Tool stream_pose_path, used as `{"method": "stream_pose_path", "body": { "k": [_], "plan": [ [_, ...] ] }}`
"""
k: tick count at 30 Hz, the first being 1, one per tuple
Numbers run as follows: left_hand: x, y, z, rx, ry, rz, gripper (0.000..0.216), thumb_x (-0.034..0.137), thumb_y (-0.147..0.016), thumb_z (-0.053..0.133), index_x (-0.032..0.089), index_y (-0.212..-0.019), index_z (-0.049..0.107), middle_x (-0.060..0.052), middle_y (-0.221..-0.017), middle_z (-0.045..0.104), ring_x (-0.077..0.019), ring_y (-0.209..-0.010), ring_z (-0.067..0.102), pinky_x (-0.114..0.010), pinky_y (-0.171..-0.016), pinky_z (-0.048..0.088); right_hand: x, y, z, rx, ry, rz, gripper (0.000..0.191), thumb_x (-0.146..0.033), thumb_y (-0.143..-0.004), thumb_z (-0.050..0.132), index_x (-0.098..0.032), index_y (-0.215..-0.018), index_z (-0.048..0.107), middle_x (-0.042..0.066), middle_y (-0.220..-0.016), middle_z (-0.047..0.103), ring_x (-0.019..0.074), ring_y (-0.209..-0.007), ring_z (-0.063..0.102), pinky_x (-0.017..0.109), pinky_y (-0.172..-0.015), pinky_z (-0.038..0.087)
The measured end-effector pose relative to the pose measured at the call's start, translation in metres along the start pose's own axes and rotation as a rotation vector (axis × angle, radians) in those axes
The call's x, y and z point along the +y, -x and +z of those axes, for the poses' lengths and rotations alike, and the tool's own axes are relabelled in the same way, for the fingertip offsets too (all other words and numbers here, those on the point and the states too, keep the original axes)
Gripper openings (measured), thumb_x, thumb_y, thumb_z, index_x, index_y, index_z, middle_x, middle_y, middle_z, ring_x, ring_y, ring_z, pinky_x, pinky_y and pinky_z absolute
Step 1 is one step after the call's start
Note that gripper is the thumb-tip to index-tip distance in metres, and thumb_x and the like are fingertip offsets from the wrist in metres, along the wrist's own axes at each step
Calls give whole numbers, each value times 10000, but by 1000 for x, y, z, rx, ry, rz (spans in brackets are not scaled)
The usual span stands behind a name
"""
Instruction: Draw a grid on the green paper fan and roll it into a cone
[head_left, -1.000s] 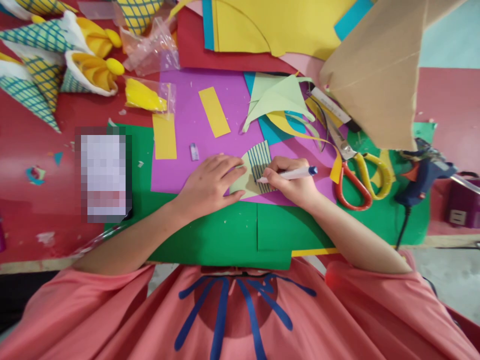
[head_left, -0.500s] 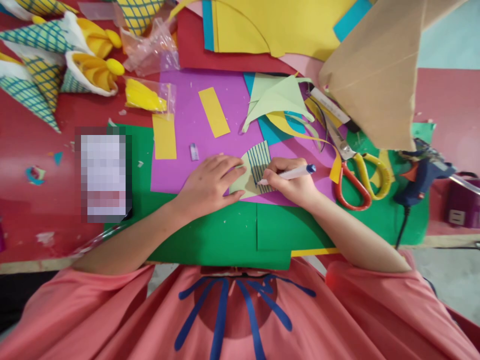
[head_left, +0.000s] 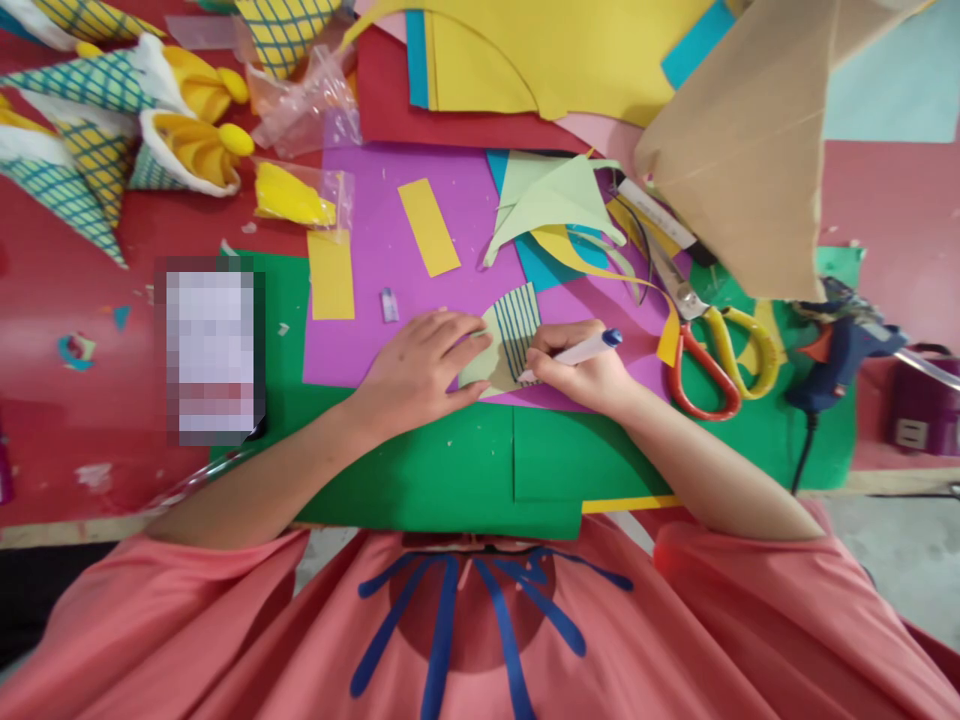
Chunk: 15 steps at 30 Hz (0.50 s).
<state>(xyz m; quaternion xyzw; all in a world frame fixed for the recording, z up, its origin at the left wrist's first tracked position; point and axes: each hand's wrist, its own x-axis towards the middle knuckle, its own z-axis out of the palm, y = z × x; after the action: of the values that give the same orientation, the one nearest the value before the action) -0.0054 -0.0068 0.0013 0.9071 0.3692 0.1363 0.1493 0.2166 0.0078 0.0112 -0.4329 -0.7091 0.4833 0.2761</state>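
A pale green foam piece (head_left: 504, 345) with dark blue stripes lies on the purple sheet (head_left: 390, 270), over a green sheet (head_left: 450, 470). My left hand (head_left: 420, 365) rests flat on the piece's left side, fingers spread, pressing it down. My right hand (head_left: 581, 370) is closed round a white pen with a blue cap (head_left: 581, 350). The pen's tip touches the lower right of the striped area.
Red-and-yellow scissors (head_left: 712, 350) and a blue glue gun (head_left: 840, 345) lie to the right. Yellow strips (head_left: 429, 227), green and teal offcuts (head_left: 555, 200), finished checked cones (head_left: 75, 170) at far left, a blurred phone (head_left: 214, 350) and a tan cardboard piece (head_left: 742, 140) surround the work.
The pen tip has slid a little down and left along the stripes, and my right hand followed. My left hand has stayed put.
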Motion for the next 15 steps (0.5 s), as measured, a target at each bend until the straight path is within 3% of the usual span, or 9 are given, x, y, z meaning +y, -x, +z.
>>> {"method": "stream_pose_path", "body": {
  "k": [7, 11, 15],
  "plan": [
    [0, 0, 0, 14, -29, 16, 414, 366, -868, 544, 116, -1198, 560, -154, -1205, 581, -286, -1153, 529, -448, -1000, 430, 0, 1, -2, -43, -82, 6, 308, -168, -750, 536, -174, -469, 410, -56, -447, 403, 45, -434, 348, 210, -424, 253],
    [0, 1, -2, 12, -69, 45, 453, 382, -872, 543, 113, -1235, 554, -144, -1253, 585, -280, -1182, 529, -441, -1037, 405, 8, 0, -7, 170, -318, 129, 256, -238, -798, 547, -180, -552, 501, -28, -477, 528, 80, -422, 467, 214, -403, 337],
    [1, 3, -2, -58, -109, 64, 541, 417, -881, 526, 159, -1353, 466, -108, -1394, 504, -280, -1299, 447, -456, -1096, 340, 19, -5, -13, 415, -354, 91, 310, -400, -866, 525, -202, -629, 549, -6, -529, 574, 94, -394, 470, 245, -387, 368]
  ]
}}
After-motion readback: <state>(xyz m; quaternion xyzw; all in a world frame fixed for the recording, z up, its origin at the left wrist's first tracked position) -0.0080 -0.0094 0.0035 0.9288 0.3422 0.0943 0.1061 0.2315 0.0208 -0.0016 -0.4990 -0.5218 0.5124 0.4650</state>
